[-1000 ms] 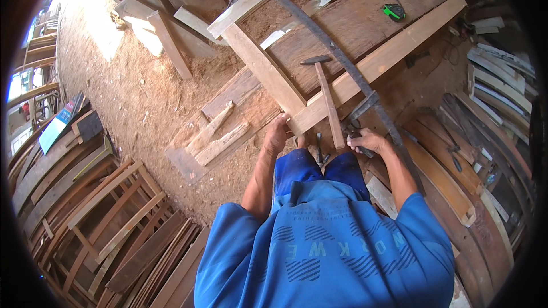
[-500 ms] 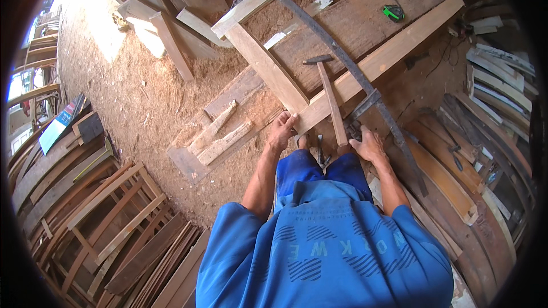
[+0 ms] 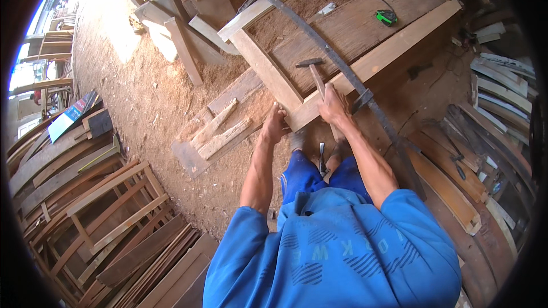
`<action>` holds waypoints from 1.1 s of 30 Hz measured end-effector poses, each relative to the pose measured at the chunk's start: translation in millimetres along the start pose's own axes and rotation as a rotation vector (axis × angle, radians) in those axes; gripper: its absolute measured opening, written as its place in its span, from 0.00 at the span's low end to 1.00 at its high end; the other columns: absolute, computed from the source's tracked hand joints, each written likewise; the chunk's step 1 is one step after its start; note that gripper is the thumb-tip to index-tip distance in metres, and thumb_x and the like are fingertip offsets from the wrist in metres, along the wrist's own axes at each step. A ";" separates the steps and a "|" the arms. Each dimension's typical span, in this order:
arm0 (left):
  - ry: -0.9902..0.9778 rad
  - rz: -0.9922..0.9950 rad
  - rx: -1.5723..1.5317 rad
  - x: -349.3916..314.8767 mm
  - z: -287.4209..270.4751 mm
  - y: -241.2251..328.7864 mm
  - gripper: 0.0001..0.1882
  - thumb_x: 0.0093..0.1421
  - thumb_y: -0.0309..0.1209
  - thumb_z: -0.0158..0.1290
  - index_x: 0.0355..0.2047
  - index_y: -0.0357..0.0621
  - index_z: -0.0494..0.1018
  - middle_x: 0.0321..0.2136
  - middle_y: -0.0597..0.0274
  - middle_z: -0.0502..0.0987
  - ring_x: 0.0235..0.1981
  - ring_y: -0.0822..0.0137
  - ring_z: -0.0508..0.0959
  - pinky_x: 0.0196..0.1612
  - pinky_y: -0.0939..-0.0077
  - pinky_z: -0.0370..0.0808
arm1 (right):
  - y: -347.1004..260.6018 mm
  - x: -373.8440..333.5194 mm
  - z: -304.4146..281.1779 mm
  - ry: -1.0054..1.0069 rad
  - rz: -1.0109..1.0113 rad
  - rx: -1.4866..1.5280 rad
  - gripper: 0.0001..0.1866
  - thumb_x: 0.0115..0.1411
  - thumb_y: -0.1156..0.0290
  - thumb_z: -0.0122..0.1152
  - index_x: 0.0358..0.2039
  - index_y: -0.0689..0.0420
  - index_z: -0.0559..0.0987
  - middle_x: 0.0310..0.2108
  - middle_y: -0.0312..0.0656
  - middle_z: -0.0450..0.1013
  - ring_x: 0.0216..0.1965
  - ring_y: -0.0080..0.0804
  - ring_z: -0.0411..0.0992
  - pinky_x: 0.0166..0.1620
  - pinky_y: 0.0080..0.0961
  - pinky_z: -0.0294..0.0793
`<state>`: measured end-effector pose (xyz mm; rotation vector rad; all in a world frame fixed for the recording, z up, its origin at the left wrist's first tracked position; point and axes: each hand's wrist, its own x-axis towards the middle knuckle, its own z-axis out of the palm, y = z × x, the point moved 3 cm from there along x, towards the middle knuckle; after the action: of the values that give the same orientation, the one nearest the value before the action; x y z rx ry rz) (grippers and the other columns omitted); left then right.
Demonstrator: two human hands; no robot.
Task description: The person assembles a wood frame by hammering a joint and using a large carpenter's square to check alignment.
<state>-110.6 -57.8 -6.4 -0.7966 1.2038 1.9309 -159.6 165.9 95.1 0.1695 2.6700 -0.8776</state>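
A rectangular wooden frame (image 3: 374, 73) lies across a wide plank, with a long dark bar clamp (image 3: 322, 43) spanning it. At the frame's near left corner is my left hand (image 3: 275, 124), its fingers curled against the end of the wood. My right hand (image 3: 335, 107) is closed round the wooden handle of a hammer (image 3: 319, 80), over the frame's near rail. The hammer's dark head points away from me, inside the frame. Right of my hand sits the clamp's sliding jaw (image 3: 363, 100). My palms and some fingertips are hidden.
The wide plank (image 3: 365, 20) carries a green tape measure (image 3: 386, 17). Scrap wood strips (image 3: 220, 131) lie left of my left hand. A chisel-like tool (image 3: 322, 157) is between my feet. Stacked boards (image 3: 120, 217) fill the left; more timber (image 3: 451, 177) lies at right. Sawdust covers the ground.
My right hand has moved up and left from beside the clamp's jaw onto the hammer handle. The hammer has shifted slightly. My left hand stays by the frame's corner.
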 end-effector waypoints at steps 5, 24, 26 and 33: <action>0.229 0.353 1.383 -38.7 0.3 97.7 0.25 0.66 0.52 0.45 0.43 0.43 0.77 0.35 0.47 0.79 0.34 0.48 0.79 0.40 0.56 0.77 | -1.8 -101.2 -5.8 0.046 -0.019 0.341 0.14 0.58 0.72 0.56 0.43 0.60 0.68 0.35 0.63 0.73 0.39 0.65 0.72 0.39 0.51 0.70; -0.519 0.768 1.923 44.5 77.8 108.2 0.19 0.55 0.58 0.58 0.34 0.60 0.83 0.38 0.64 0.76 0.50 0.56 0.65 0.54 0.52 0.56 | -49.4 -183.7 90.7 -0.188 -0.064 0.129 0.27 0.63 0.68 0.55 0.62 0.58 0.66 0.43 0.61 0.75 0.45 0.61 0.74 0.48 0.49 0.74; -0.506 0.781 1.918 43.2 78.7 108.0 0.19 0.55 0.58 0.58 0.34 0.61 0.83 0.38 0.64 0.76 0.50 0.55 0.65 0.54 0.52 0.56 | -50.0 -188.2 95.6 -0.233 -0.088 0.101 0.26 0.63 0.68 0.55 0.61 0.60 0.67 0.42 0.62 0.76 0.44 0.61 0.75 0.47 0.48 0.75; -0.508 0.751 1.918 39.7 81.6 109.7 0.19 0.54 0.57 0.59 0.34 0.60 0.83 0.38 0.62 0.76 0.51 0.54 0.65 0.55 0.51 0.55 | -40.9 -182.4 98.3 -0.086 -0.038 0.059 0.29 0.61 0.68 0.57 0.63 0.55 0.64 0.36 0.59 0.76 0.40 0.61 0.76 0.42 0.49 0.76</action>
<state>-233.3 -7.0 44.9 1.1552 2.2436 0.4605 29.6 72.5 105.3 0.0929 2.5779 -0.9536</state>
